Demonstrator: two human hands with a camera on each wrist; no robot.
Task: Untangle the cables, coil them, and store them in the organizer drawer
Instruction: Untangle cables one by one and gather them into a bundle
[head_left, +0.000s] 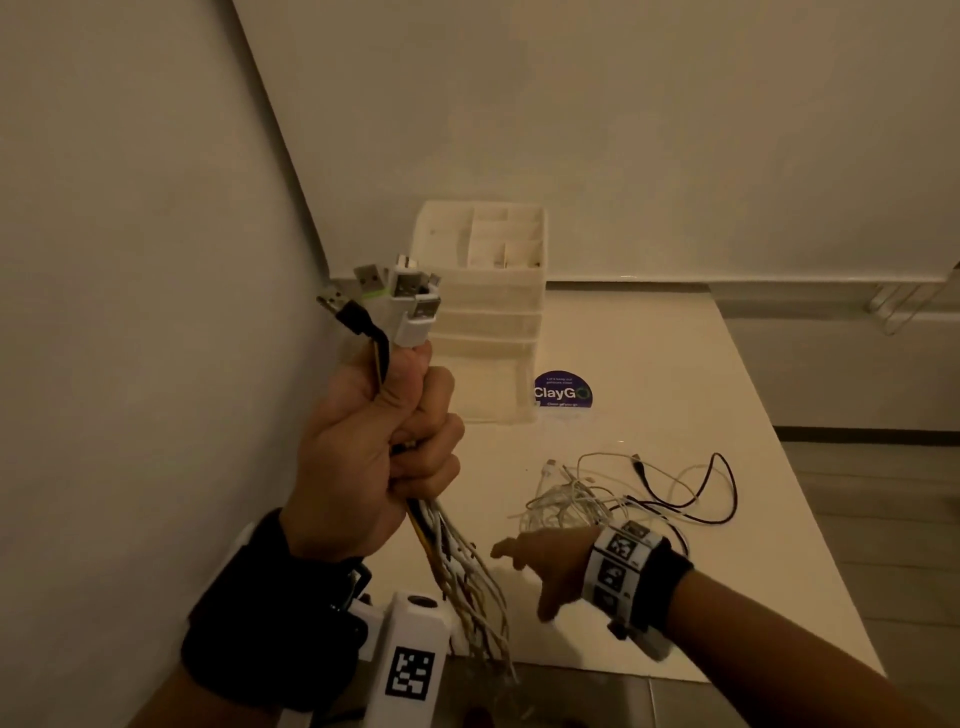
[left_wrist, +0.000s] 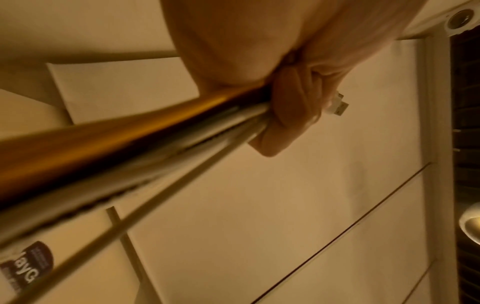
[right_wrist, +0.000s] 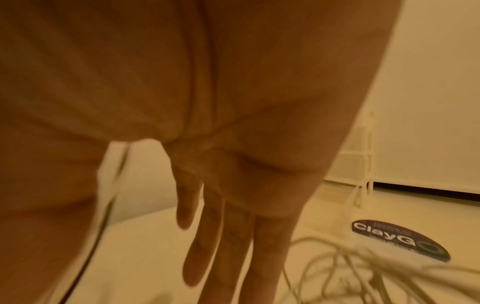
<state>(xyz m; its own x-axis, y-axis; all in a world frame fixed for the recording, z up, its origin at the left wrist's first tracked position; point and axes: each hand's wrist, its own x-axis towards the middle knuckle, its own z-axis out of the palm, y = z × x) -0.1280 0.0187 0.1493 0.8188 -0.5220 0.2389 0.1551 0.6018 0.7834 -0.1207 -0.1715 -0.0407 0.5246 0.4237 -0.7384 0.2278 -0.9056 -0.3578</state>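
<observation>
- Nearest the head camera, the left hand (head_left: 363, 457) is raised at the near left, fist clenched round a bundle of cables (head_left: 415, 426); the left wrist view shows the same grip (left_wrist: 293, 107) from below.
- Long axis of the bundle runs nearly upright, tilted slightly: the USB plugs (head_left: 395, 296) fan out above the fist, pointing up and away toward the far wall, while the loose white, yellow and black strands (head_left: 472, 592) hang down past the wrist toward the near edge of the table (head_left: 727, 395).
- Right hand (head_left: 550, 566) is low over the table at near centre, fingers straight and released, holding nothing; its fingers (right_wrist: 221, 236) point down at the surface.
- Just beyond that hand a tangled heap of white and dark cables (head_left: 623, 493) lies flat on the table, loops spreading to the right.
- White organizer (head_left: 488, 312) stands at the far left of the table against the wall, its open top compartments facing up.
- Round purple sticker (head_left: 563, 389) sits on the table just right of the organizer's base.
</observation>
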